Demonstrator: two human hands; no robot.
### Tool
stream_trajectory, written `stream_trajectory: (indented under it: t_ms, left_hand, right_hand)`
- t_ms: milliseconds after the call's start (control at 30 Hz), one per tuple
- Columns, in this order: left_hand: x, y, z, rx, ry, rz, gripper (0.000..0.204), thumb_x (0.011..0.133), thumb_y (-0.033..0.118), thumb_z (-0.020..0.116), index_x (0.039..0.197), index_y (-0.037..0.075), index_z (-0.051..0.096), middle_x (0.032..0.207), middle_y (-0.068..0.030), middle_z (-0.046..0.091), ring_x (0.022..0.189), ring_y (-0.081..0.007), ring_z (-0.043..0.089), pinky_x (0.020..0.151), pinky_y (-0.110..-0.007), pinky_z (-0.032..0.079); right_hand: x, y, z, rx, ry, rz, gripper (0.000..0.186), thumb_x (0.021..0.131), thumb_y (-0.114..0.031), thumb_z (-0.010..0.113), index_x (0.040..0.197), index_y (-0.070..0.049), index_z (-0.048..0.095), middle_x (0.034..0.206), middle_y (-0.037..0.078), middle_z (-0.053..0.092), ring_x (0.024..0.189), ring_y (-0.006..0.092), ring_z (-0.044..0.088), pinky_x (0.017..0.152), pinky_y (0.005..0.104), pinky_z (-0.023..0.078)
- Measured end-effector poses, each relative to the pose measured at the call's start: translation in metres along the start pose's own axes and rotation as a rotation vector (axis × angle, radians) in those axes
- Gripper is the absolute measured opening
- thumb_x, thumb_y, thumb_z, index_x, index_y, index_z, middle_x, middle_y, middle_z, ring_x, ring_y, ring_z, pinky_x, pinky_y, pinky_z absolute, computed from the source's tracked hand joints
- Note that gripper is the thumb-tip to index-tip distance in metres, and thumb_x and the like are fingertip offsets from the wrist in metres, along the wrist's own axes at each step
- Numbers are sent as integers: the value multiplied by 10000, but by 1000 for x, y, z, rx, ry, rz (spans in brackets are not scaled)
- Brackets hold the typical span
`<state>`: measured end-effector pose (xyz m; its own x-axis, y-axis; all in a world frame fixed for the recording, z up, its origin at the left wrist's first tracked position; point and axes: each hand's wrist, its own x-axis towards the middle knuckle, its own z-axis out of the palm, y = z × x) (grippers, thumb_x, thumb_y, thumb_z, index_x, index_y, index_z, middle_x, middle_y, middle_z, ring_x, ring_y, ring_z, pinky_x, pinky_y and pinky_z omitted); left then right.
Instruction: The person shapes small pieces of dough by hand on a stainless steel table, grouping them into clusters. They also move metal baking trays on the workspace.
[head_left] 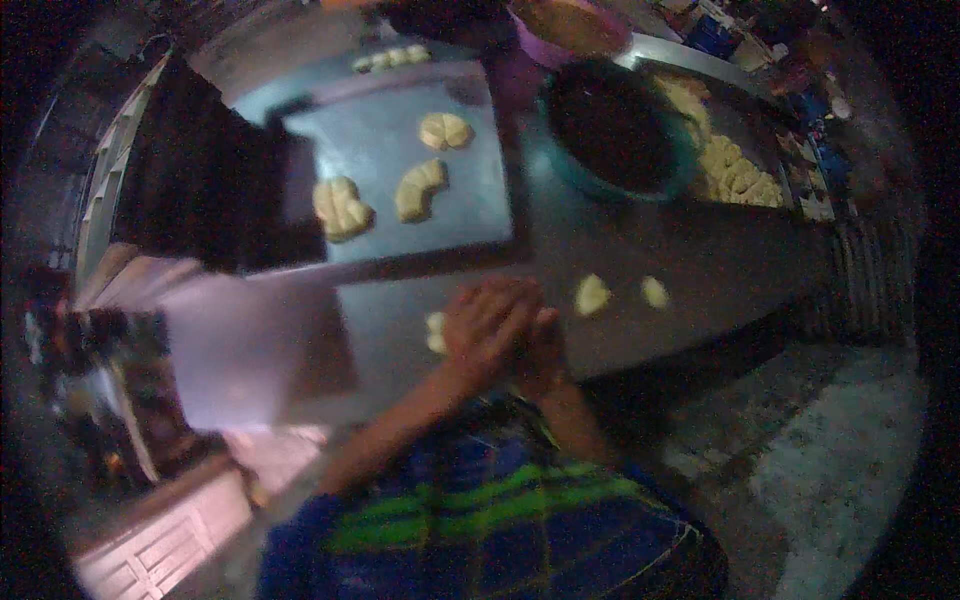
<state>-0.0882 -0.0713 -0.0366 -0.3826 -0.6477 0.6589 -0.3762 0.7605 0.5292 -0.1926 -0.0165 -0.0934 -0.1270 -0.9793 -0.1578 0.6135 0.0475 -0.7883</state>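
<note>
Over the near edge of the table, my left hand [488,322] lies across my right hand [543,352], the two pressed together. Their fingers are closed, and whatever may be between the palms is hidden. Just left of them on the table sits a small pale dough piece [436,333], partly covered by my left hand. To their right lie two more dough pieces, a larger one [592,295] and a smaller one [655,292]. Beyond my hands, a metal tray [385,130] bears shaped dough clusters, among them a curved one [422,190] and a rounded one [446,131].
A teal basin [690,165] with dark contents stands at the back right, beside a large mass of yellowish dough [735,175]. A pink tub [520,40] is farther back. Dark, blurred shapes border the tray's left side. The table's near edge [680,345] runs along the right.
</note>
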Motion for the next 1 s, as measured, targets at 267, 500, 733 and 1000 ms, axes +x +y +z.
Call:
stream_trajectory:
  t_ms: [267,500,733,1000]
  left_hand:
    - [10,1,2,-597,-79,-163,343,799,252,701,1051,42,602,934,-133,663,892,-302,646,790,-395,500]
    - [12,3,14,-1104,-91,-648,444,891,274,599,1259,37,522,1242,-127,576,1191,-240,519,1039,-368,374]
    - [-54,-41,-31,-731,18,-1071,211,935,219,590,989,18,621,970,-80,644,960,-176,600,915,-326,454]
    - [-93,-76,-44,-722,210,-1104,179,925,208,610,975,36,619,947,-70,648,897,-168,613,871,-326,481]
  right_hand:
    - [0,-50,14,-47,-453,-194,476,898,-378,651,1258,-88,537,1102,21,598,1029,176,582,867,332,510]
    - [6,-36,-19,310,-168,-23,399,907,-233,653,1262,-82,549,1113,34,608,1015,178,596,863,324,525]
    - [78,-179,-93,-517,150,-190,360,890,-31,636,1247,-53,605,1174,60,647,998,212,640,881,353,544]
    - [245,-230,-145,-1781,-661,-389,308,825,-62,679,1126,-126,704,899,64,729,746,119,666,689,319,530]
